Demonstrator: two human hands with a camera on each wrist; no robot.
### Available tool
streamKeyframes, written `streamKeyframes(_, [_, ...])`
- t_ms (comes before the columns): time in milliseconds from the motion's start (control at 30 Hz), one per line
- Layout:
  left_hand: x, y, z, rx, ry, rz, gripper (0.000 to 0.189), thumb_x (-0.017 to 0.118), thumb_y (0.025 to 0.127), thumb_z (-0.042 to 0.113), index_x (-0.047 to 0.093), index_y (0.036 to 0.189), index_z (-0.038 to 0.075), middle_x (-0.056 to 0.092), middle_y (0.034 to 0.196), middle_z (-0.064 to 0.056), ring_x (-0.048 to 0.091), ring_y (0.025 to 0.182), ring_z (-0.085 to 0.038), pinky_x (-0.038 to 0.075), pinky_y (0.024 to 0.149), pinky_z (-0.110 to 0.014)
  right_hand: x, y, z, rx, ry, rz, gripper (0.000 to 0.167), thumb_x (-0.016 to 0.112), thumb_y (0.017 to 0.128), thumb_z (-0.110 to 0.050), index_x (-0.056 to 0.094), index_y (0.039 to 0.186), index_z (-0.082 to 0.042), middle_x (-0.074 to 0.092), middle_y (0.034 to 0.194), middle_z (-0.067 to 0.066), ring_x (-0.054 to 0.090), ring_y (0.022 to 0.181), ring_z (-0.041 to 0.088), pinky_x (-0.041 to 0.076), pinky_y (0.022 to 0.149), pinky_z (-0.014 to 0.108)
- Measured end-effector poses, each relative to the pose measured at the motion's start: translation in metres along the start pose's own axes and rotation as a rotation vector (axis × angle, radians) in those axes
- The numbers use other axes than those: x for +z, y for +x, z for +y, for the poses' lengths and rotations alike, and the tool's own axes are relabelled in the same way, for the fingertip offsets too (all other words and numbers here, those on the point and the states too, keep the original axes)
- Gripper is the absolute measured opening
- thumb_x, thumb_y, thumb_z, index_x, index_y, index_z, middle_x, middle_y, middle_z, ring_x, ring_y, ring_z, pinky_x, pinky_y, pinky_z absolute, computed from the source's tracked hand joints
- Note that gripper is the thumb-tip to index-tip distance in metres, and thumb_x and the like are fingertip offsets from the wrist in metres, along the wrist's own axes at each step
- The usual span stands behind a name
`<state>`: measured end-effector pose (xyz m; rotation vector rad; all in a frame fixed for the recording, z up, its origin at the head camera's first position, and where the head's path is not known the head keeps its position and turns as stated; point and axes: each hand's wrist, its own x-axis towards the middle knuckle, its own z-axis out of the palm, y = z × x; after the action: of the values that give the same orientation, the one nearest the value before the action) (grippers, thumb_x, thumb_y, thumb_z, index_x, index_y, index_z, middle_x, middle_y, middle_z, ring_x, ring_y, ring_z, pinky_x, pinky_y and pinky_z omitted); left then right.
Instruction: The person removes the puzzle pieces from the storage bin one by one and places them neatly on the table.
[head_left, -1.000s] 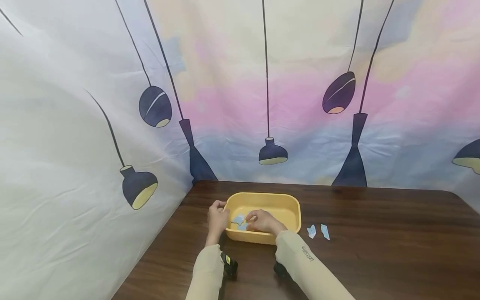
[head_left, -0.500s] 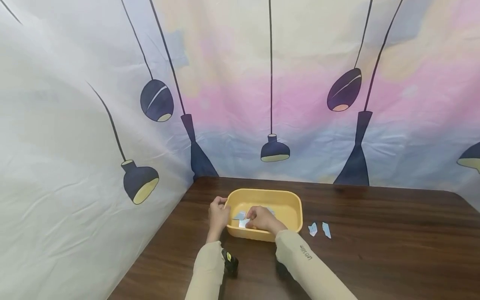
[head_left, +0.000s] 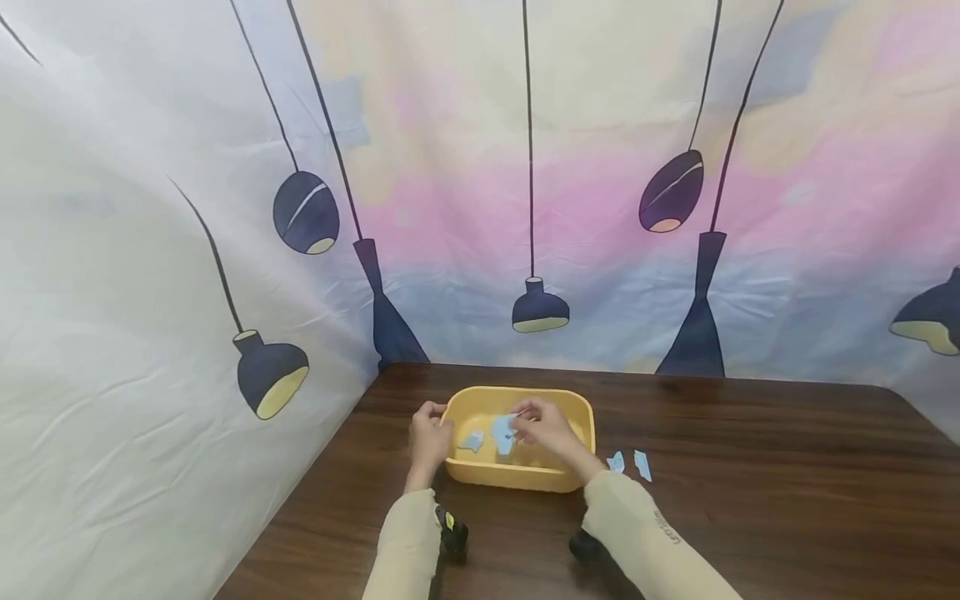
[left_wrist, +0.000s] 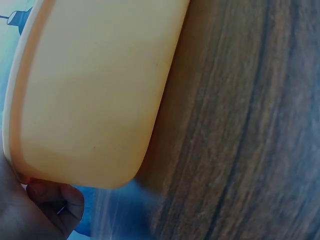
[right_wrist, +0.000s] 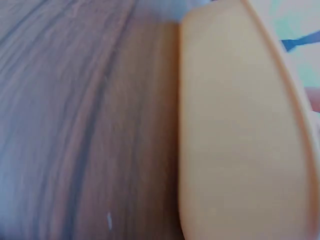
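Left hand [head_left: 430,439] has its grip pinched on the left end of the yellow tub [head_left: 517,479], right hand [head_left: 546,427] grip pinches a light-blue piece [head_left: 502,434] inside the tub, loose piece [head_left: 472,441] beside it, two small scraps [head_left: 642,466] on the desk [head_left: 765,450] right of the tub.

Your right wrist cam has the table [right_wrist: 65,125] across the left half: brown wood grain, dark streaks, a small pale mark [right_wrist: 109,220] near the bottom. The yellow tub [right_wrist: 235,120] fills most of the right, its outer wall toward you, its rim [right_wrist: 289,75] slanting down. Past the rim you get only a sliver of your right hand [right_wrist: 314,97], plus a dark shape [right_wrist: 300,42] on the pale backdrop [right_wrist: 302,65].
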<state>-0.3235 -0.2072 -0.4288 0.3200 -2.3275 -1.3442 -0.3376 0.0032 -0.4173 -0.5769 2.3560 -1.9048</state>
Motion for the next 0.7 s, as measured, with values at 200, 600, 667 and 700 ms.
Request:
streamKeyframes(200, [0.0,0.001,0.0,-0.002,0.009,-0.004,0.028,0.057,0.084,0.005,0.067,0.11,0.003,0.054,0.061,0.0,0.047,0.053,-0.013,0.035,0.05,-0.027,-0.051,-0.022,-0.008,0.036,0.046,0.133,0.028,0.065,0.091,-0.011,0.06,0.111,0.007,0.072,0.092,0.01,0.065,0.074,0.012,0.057,0.073,0.032])
streamKeyframes(600, [0.001,0.001,-0.003,-0.007,0.013,-0.017,0.027,0.057,0.085,0.006,0.067,0.111,0.004,0.063,0.067,-0.006,0.05,0.055,-0.014,0.037,0.052,-0.027,-0.144,-0.069,0.024,0.235,-0.003,0.267,0.037,0.061,0.094,-0.019,0.056,0.117,0.009,0.068,0.085,-0.007,0.062,0.075,0.004,0.054,0.071,0.021])
streamKeyframes(667, [0.001,0.002,-0.002,0.0,0.003,-0.02,0.027,0.057,0.085,0.005,0.066,0.11,0.003,0.064,0.068,-0.008,0.051,0.055,-0.013,0.038,0.052,-0.027,-0.154,-0.074,0.029,0.252,-0.047,0.269,0.038,0.06,0.095,-0.021,0.055,0.118,0.009,0.068,0.086,-0.005,0.061,0.075,0.004,0.054,0.071,0.021])
streamKeyframes(700, [0.0,0.002,-0.002,0.004,0.001,-0.022,0.027,0.057,0.085,0.004,0.066,0.11,0.002,0.064,0.069,-0.009,0.05,0.055,-0.012,0.038,0.052,-0.027,-0.158,-0.076,0.032,0.256,-0.066,0.268,0.038,0.06,0.095,-0.021,0.055,0.117,0.01,0.068,0.087,-0.004,0.061,0.075,0.004,0.053,0.071,0.021])
